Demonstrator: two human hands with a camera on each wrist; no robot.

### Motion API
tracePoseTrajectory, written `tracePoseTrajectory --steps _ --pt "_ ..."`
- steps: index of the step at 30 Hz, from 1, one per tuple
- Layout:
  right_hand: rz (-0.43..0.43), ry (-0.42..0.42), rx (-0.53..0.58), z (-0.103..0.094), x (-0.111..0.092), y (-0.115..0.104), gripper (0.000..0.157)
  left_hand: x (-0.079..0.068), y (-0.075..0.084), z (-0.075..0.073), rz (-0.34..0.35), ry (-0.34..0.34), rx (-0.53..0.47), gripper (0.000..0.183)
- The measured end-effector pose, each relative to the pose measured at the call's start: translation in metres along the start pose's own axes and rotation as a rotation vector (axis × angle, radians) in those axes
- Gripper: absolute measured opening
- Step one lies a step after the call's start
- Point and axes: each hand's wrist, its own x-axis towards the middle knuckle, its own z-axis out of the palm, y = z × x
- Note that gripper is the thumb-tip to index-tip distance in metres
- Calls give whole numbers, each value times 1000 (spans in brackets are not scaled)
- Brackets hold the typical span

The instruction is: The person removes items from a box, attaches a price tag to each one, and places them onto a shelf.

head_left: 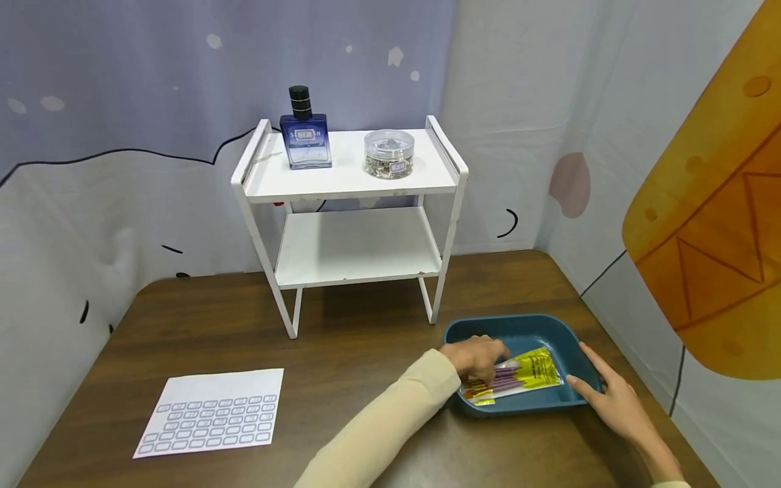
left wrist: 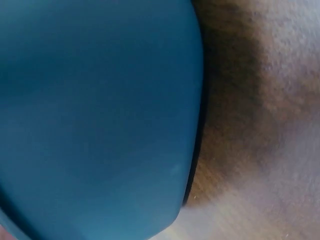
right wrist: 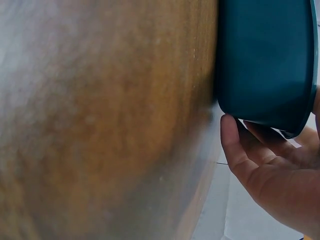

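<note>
A teal plastic tray [head_left: 521, 410] sits at the right side of the table. Inside it lies a clear and yellow pack of paintbrushes [head_left: 537, 369] with purple handles. My left hand [head_left: 478, 356] reaches over the tray's left side, its bent fingers gripping the pack near its left end; the fingertips are partly hidden. My right hand [head_left: 616, 400] holds the tray's right end, thumb at the rim and fingers along the outer wall. In the right wrist view, those fingers curve against the tray's outside [right wrist: 267, 60]. Only the tray's outer wall [left wrist: 100, 125] and table show in the left wrist view.
A white two-tier shelf [head_left: 356, 247] stands at the back, carrying a blue perfume bottle [head_left: 308, 142] and a clear round jar [head_left: 389, 156] of small pieces. At front left lies a white sheet of labels [head_left: 213, 413]. Printed curtains surround the wooden table [head_left: 342, 379].
</note>
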Motion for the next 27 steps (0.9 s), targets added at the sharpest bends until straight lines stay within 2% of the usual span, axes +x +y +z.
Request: tracePoseTrajectory --steps 4,5,10,12,16,18,22,24,27 --pt "1 3 5 0 0 0 80 0 -2 1 31 29 -17 20" --pt "1 6 7 0 0 -1 79 1 -3 1 31 35 -34 17" --pt "1 3 8 -1 1 -2 79 3 -6 2 40 68 -117 38" --pt "5 -5 8 -1 1 -2 80 2 -7 1 45 72 -128 35" --pt "12 -15 10 -1 0 -3 80 0 -6 -3 17 56 -153 16" --pt "13 -17 13 -1 -1 -3 80 0 -6 -7 6 55 -201 25" --pt "9 -14 15 -1 -1 -3 80 -2 -10 -21 43 112 -363 48" --pt "5 -13 18 -1 -1 -3 80 -6 -12 -29 70 136 -479 54" --pt "3 -11 24 -1 -2 -3 79 -14 -15 -41 93 140 -599 57"
